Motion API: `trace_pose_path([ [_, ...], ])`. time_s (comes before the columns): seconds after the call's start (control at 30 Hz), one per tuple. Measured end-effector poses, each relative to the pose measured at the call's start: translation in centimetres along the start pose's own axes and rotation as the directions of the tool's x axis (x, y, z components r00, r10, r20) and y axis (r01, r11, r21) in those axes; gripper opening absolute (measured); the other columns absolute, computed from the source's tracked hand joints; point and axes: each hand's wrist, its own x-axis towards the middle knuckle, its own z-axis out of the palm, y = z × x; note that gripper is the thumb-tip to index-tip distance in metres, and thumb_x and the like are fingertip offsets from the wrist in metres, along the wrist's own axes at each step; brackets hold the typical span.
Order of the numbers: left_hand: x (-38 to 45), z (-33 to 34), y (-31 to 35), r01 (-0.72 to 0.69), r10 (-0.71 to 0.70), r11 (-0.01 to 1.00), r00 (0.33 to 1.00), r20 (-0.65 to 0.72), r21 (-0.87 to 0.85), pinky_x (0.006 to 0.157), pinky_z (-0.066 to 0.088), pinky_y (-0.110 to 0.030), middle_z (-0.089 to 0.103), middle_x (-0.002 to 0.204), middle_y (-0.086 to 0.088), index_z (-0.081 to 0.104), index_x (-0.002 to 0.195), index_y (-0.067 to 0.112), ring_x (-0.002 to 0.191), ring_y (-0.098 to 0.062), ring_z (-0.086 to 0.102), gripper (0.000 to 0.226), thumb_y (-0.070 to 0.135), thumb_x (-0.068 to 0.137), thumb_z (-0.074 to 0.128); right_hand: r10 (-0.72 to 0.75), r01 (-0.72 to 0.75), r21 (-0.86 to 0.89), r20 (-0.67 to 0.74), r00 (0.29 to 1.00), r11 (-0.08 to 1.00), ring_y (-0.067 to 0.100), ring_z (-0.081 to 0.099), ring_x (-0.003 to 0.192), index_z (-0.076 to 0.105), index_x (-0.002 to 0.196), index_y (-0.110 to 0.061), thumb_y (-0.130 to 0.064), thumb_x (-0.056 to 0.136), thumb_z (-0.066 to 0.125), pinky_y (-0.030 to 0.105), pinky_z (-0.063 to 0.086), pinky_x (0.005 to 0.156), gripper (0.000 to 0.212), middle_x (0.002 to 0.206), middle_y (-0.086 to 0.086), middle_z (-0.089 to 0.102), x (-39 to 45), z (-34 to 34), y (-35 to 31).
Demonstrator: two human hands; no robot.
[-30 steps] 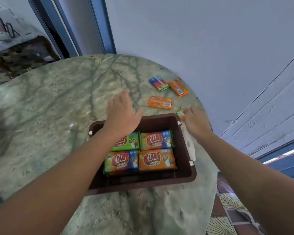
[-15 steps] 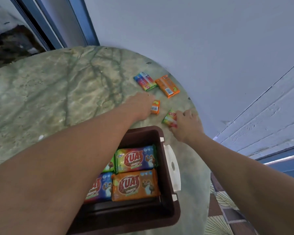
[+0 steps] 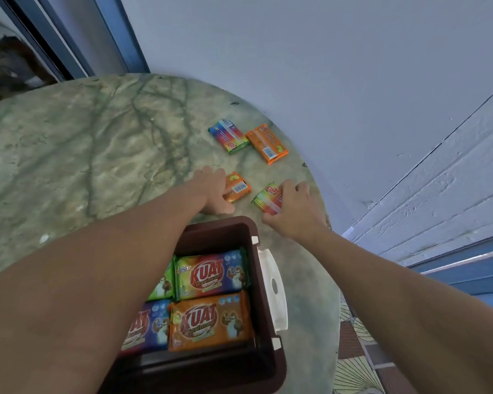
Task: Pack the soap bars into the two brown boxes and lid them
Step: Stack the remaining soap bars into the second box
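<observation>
The round marble table [image 3: 69, 155] carried everything, and on its near side sat 1 brown box [image 3: 271, 362], open, with a white handle [image 3: 273, 285] on its right wall. No second box and no lid showed in this view. Inside lay 4 soap bars flat in a 2-by-2 layer; the 2 fully visible wrappers, a multicoloured one [image 3: 211, 275] and an orange one [image 3: 209, 322], read "KUAT" in large red letters, with smaller print beneath that was too blurred to make out.

The loose bars lay beyond the box's far rim, ahead of both arms. Farthest off, near the table edge, were a rainbow-striped bar [image 3: 228, 135] and an orange bar [image 3: 266, 143], just beside each other, long axes running away and to the left, well apart from either hand.

Nearer, the left hand [image 3: 211, 191] covered the near-left end of a small orange bar [image 3: 238, 187], fingers curled over it and thumb alongside; a barcode showed on its wrapper. The right hand [image 3: 293, 211] pinched a red-and-green bar [image 3: 266, 199] at its right end, tilted on the table, its small logo unreadable.

Each hand was nearest its own bar, so the carry back into the box looked short and straight toward the person.
</observation>
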Motion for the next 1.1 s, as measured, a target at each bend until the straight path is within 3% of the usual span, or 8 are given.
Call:
trace_pose_path([
  [0.17, -2.8, -1.4, -0.9, 0.088, -0.121, 0.975, 0.98, -0.156, -0.203, 0.088, 0.05, -0.04, 0.036, 0.139, -0.016, 0.035, 0.145, 0.012, 0.101, -0.029, 0.055, 0.086, 0.044, 0.078, 0.079, 0.028, -0.015, 0.307, -0.038, 0.999, 0.952, 0.023, 0.056, 0.094, 0.043, 0.119, -0.024, -0.057, 0.081, 0.064, 0.04, 0.051, 0.081, 0.054, 0.114, 0.003, 0.046, -1.3, -2.3, -2.5],
  [0.3, -6.7, -2.5, -2.9, 0.023, -0.141, 0.928, 0.946, -0.292, -0.371, 0.089, 0.055, -0.043, 0.056, 0.123, -0.009, 0.04, 0.135, 0.014, 0.101, -0.024, 0.062, 0.09, 0.055, 0.063, 0.076, -0.031, 0.077, 0.474, -0.103, 0.994, 0.877, 0.015, 0.061, 0.086, 0.045, 0.114, -0.025, -0.053, 0.082, 0.065, 0.041, 0.055, 0.077, 0.048, 0.097, -0.005, 0.06, -3.1, -4.2, -4.9],
  [0.4, -10.5, -2.6, -4.0, 0.003, -0.17, 0.92, 0.903, -0.394, -0.391, 0.08, 0.053, -0.04, 0.058, 0.115, -0.006, 0.041, 0.129, 0.017, 0.093, -0.024, 0.061, 0.08, 0.056, 0.069, 0.077, -0.09, 0.153, 0.52, -0.145, 0.985, 0.84, 0.01, 0.059, 0.082, 0.045, 0.111, -0.024, -0.048, 0.084, 0.068, 0.036, 0.049, 0.07, 0.042, 0.094, -0.008, 0.06, -5.1, -4.8, -6.7],
  [0.53, -16.2, -2.1, -5.3, 0.005, -0.204, 0.931, 0.837, -0.508, -0.365, 0.077, 0.043, -0.036, 0.058, 0.121, -0.009, 0.041, 0.131, 0.019, 0.1, -0.028, 0.06, 0.074, 0.05, 0.075, 0.076, -0.157, 0.233, 0.438, -0.203, 0.966, 0.868, 0.019, 0.06, 0.088, 0.042, 0.112, -0.026, -0.055, 0.077, 0.064, 0.047, 0.054, 0.081, 0.051, 0.101, -0.005, 0.058, -8.4, -4.1, -8.9],
  [0.67, -22.2, -0.4, -6.5, -0.016, -0.199, 0.94, 0.786, -0.585, -0.341, 0.081, 0.044, -0.037, 0.054, 0.123, -0.006, 0.04, 0.133, 0.021, 0.105, -0.026, 0.056, 0.075, 0.048, 0.073, 0.077, -0.259, 0.34, 0.336, -0.262, 0.93, 0.878, 0.021, 0.059, 0.094, 0.039, 0.12, -0.028, -0.057, 0.074, 0.064, 0.043, 0.053, 0.081, 0.06, 0.109, -0.004, 0.057, -11.8, -2.7, -9.8],
  [0.77, -25.4, 2.0, -8.0, -0.025, -0.154, 0.95, 0.828, -0.539, -0.31, 0.079, 0.045, -0.037, 0.048, 0.118, 0.003, 0.038, 0.131, 0.026, 0.1, -0.019, 0.053, 0.074, 0.052, 0.072, 0.075, -0.392, 0.445, 0.209, -0.251, 0.885, 0.871, 0.019, 0.055, 0.1, 0.039, 0.133, -0.026, -0.05, 0.077, 0.069, 0.036, 0.048, 0.082, 0.068, 0.117, -0.003, 0.056, -13.6, -1.6, -9.4],
  [0.9, -27.0, 5.2, -9.3, -0.105, -0.033, 0.958, 0.883, -0.468, -0.266, 0.089, 0.047, -0.038, 0.045, 0.119, 0.006, 0.039, 0.132, 0.029, 0.106, -0.016, 0.049, 0.074, 0.057, 0.07, 0.07, -0.547, 0.546, -0.034, -0.04, 0.836, 0.837, 0.016, 0.053, 0.108, 0.042, 0.139, -0.03, -0.054, 0.077, 0.068, 0.034, 0.044, 0.091, 0.071, 0.123, -0.006, 0.056, -14.2, -0.9, -7.9],
  [1.1, -26.2, 6.8, -9.4, -0.122, 0.08, 0.991, 0.878, -0.471, -0.059, 0.094, 0.043, -0.036, 0.049, 0.124, 0.008, 0.035, 0.142, 0.035, 0.108, -0.015, 0.05, 0.074, 0.073, 0.084, 0.06, -0.57, 0.566, -0.215, 0.049, 0.82, 0.796, 0.013, 0.054, 0.109, 0.046, 0.141, -0.036, -0.069, 0.073, 0.054, 0.038, 0.042, 0.1, 0.076, 0.125, -0.01, 0.056, -13.8, -0.4, -8.1],
])
